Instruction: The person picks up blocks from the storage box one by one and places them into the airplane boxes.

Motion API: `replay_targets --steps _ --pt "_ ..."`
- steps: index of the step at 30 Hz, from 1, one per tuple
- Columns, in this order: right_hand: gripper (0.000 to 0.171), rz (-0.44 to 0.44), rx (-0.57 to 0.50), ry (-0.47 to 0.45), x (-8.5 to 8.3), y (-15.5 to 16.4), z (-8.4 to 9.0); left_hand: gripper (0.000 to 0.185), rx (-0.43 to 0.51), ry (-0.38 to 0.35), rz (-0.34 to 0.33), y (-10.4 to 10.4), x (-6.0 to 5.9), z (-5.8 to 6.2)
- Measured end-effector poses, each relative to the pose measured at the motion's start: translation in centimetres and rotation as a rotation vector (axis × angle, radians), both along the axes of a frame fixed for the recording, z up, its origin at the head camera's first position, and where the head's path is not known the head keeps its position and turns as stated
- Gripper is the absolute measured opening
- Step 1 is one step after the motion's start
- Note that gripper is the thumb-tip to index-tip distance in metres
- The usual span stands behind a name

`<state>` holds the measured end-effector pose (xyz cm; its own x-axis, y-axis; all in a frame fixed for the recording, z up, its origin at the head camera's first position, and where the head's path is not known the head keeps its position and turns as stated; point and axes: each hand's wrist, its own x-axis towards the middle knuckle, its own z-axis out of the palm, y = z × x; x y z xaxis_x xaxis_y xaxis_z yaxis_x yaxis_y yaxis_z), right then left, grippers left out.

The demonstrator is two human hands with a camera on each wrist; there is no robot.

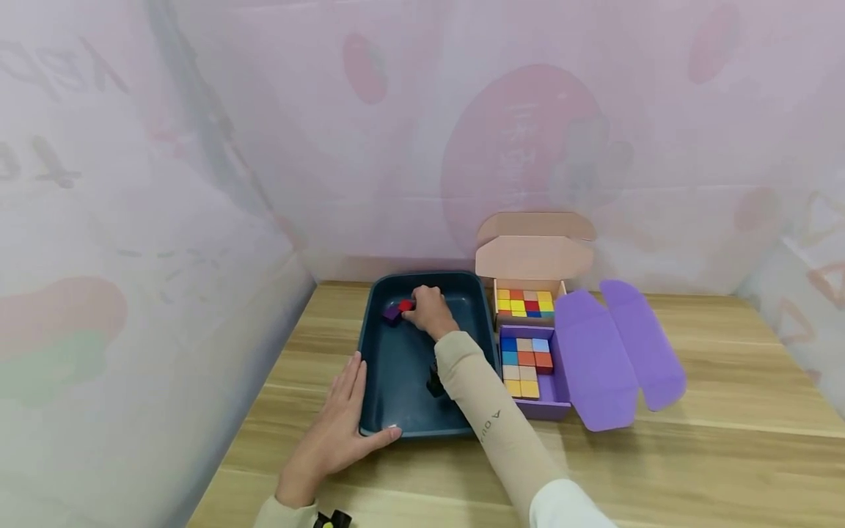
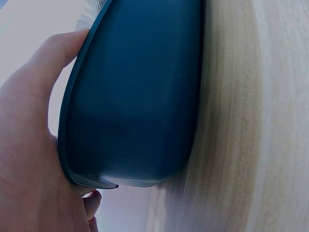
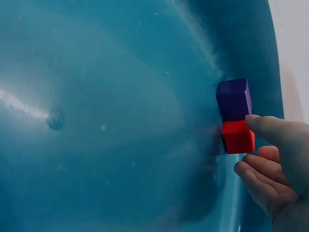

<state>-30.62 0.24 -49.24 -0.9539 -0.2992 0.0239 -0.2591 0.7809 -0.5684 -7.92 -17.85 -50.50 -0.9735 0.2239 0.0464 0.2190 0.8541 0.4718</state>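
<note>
A dark teal tray (image 1: pixel 409 411) lies on the table, a purple block (image 1: pixel 392 315) and a red block (image 1: pixel 405 305) side by side in its far left part. My right hand (image 1: pixel 432 312) reaches into the tray and pinches the red block, thumb on one side and fingers on the other. In the right wrist view, the thumb tip sits where the red block (image 3: pixel 238 137) meets the purple block (image 3: pixel 233 99). My left hand (image 1: pixel 333 433) rests around the tray's near left corner, fingers straight along its side, thumb stretched along the front rim (image 2: pixel 72 96).
Right of the tray stands an open purple box (image 1: pixel 548 411) holding several coloured blocks (image 1: pixel 526 358). Behind it, an open tan cardboard box (image 1: pixel 535 257) holds more blocks (image 1: pixel 518 305). The purple lid (image 1: pixel 597 359) spreads rightward over the wooden table (image 1: pixel 726 411). Printed curtains hang behind and to the left.
</note>
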Motion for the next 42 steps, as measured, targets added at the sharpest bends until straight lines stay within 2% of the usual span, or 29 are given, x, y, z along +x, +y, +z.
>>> replay_targets --steps 9,15,19,25,36,42 --pt "0.015 -0.035 0.004 -0.002 -0.1 -0.2 -0.4 0.128 0.010 -0.013 -0.002 0.3 0.0 0.0" --pt "0.015 -0.034 0.012 0.016 -0.3 0.2 -0.2 0.126 0.012 -0.001 -0.012 0.3 -0.3 0.0" --pt "0.017 -0.025 -0.008 0.007 -0.4 0.8 0.6 0.126 0.005 0.017 -0.018 0.2 -0.6 0.1" --pt "0.026 -0.007 -0.049 -0.037 -0.2 2.1 1.5 0.128 -0.007 0.003 -0.023 -0.1 -1.0 0.3" --pt "0.029 0.075 -0.051 0.000 2.0 4.4 4.7 0.129 -0.017 0.030 -0.027 -0.7 -1.5 0.0" --pt "0.027 0.126 -0.077 0.003 3.5 5.9 6.3 0.129 -0.021 0.022 -0.027 -0.7 -1.6 -0.1"
